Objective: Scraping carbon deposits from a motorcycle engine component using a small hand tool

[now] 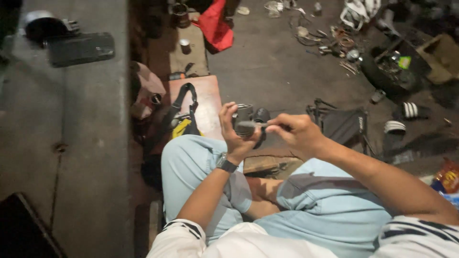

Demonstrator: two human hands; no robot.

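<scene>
While left hand (234, 136) wraps tight round the dark metal cylinder part (248, 119) held up over the knees, right hand (296, 134) pinches a thin tool (253, 124) against it—keep cylinder steady, tip square, push gently.

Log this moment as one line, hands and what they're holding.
left hand: grips dark cylindrical metal part | right hand: holds thin tool against part | posture: seated, over lap
</scene>
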